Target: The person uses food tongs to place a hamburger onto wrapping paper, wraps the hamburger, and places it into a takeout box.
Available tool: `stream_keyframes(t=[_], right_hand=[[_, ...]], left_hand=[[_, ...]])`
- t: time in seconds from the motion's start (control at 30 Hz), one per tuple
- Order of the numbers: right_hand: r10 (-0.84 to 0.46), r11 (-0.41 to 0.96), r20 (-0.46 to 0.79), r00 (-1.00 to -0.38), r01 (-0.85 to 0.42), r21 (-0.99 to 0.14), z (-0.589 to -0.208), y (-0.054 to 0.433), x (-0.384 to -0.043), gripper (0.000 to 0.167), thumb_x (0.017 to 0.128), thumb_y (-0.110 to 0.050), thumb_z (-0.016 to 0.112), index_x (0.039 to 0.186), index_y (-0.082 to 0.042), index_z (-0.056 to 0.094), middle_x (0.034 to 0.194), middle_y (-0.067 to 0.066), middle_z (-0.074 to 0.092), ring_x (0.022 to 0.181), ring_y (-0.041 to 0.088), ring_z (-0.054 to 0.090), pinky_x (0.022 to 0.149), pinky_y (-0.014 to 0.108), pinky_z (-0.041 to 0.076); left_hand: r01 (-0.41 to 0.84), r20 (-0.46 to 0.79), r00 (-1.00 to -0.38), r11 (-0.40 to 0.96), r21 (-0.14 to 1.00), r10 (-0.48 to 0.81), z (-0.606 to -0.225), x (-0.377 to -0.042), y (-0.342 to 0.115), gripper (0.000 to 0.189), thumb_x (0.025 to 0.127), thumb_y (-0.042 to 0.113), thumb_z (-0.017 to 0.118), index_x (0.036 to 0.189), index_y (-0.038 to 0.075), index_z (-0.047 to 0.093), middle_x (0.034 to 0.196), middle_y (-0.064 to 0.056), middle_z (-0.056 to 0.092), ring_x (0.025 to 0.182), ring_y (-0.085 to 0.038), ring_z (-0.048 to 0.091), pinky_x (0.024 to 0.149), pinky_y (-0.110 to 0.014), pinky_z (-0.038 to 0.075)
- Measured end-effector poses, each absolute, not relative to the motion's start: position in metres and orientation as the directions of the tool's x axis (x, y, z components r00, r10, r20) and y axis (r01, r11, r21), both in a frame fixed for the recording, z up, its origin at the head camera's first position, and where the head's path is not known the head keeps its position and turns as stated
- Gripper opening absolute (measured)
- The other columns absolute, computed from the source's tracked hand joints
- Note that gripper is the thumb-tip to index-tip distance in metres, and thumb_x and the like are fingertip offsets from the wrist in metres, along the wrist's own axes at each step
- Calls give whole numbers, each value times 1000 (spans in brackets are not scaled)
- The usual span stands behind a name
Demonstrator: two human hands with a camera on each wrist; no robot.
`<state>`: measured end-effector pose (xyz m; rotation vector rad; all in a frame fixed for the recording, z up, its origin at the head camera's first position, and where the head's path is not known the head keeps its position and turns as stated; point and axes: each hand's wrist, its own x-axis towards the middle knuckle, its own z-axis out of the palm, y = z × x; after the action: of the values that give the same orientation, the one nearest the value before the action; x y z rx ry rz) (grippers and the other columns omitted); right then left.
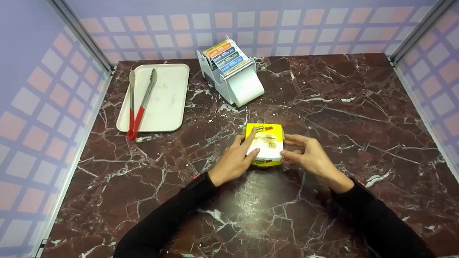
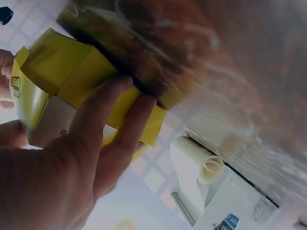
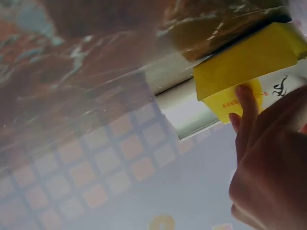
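A yellow and white burger box with a burger picture on its lid stands on the table between both hands. The left hand holds its left side, with the index finger and thumb lying over the lid's left edge. In the left wrist view, two of its fingers lie along the yellow folded side of the box. From the right, the right hand holds the box, thumb at the near right corner and fingers bent along that side. Its fingertips touch the printed side panel in the right wrist view.
Behind the box stands a white label dispenser with a strip of paper hanging from its front. At the back left lies a cream tray with red-handled tongs across it. Patterned walls enclose the dark red marbled table.
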<state>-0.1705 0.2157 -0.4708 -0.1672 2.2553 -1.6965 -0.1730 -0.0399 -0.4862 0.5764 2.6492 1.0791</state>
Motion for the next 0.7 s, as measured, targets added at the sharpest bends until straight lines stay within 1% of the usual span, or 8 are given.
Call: stream_keyframes(t=[0.1, 0.27, 0.33, 0.4, 0.5, 0.53, 0.6, 0.7], right_hand=[[-272, 385, -136, -953, 22, -923, -472, 214, -171, 64, 92, -6, 77, 149, 5, 49, 141, 30, 59, 81, 23, 76, 73, 34, 65], [-212, 602, -37, -976, -101, -792, -476, 215, -173, 55, 89, -22, 82, 136, 0, 64, 115, 21, 76, 85, 27, 76, 66, 22, 61], [-207, 603, -58, -977, -81, -794, -475, 216, -175, 57, 89, -22, 83, 137, 1, 63, 109, 21, 77, 83, 27, 77, 66, 23, 62], [-212, 578, -99, -972, -43, -815, -473, 216, -176, 61, 89, -20, 82, 141, 3, 59, 107, 23, 77, 79, 27, 78, 65, 27, 63], [-244, 524, -181, -953, 28, -851, -469, 217, -177, 68, 91, -18, 80, 148, 5, 50, 112, 27, 74, 76, 27, 78, 66, 34, 65], [-255, 510, -201, -946, 45, -859, -469, 217, -177, 70, 91, -17, 80, 150, 5, 47, 114, 29, 73, 76, 28, 78, 67, 36, 65], [-275, 492, -233, -933, 71, -867, -467, 217, -176, 74, 92, -16, 79, 153, 5, 43, 118, 31, 71, 75, 29, 78, 68, 39, 65], [-290, 508, -237, -927, 60, -859, -466, 217, -175, 75, 91, -16, 80, 153, 5, 43, 120, 31, 70, 76, 29, 78, 67, 38, 65]], left_hand=[[273, -44, -902, 647, 712, 429, -486, -174, -40, 70, 108, 42, 49, 167, 23, 16, 154, -25, 39, 117, -43, 64, 105, -57, 53], [256, -37, -911, 630, 733, 412, -487, -175, -40, 70, 106, 41, 55, 166, 26, 22, 148, -19, 42, 109, -31, 64, 103, -49, 55], [245, -34, -916, 623, 743, 400, -487, -174, -39, 68, 106, 40, 56, 165, 26, 25, 138, -15, 45, 97, -24, 62, 91, -42, 60], [234, -32, -920, 615, 753, 390, -486, -175, -38, 64, 106, 38, 55, 164, 26, 30, 124, -9, 45, 86, -16, 55, 78, -33, 60], [230, -36, -919, 606, 762, 393, -486, -177, -39, 57, 109, 34, 50, 162, 23, 34, 108, -4, 39, 75, -11, 42, 63, -24, 49], [231, -34, -918, 604, 763, 394, -486, -178, -39, 55, 110, 32, 48, 161, 22, 35, 106, -4, 39, 75, -12, 40, 63, -23, 46], [233, -18, -922, 593, 770, 387, -485, -181, -41, 52, 109, 28, 48, 160, 19, 38, 108, -6, 47, 80, -13, 45, 70, -25, 48], [220, 6, -934, 561, 798, 358, -484, -186, -44, 52, 106, 21, 56, 156, 15, 44, 119, -13, 64, 99, -19, 60, 91, -33, 56]])
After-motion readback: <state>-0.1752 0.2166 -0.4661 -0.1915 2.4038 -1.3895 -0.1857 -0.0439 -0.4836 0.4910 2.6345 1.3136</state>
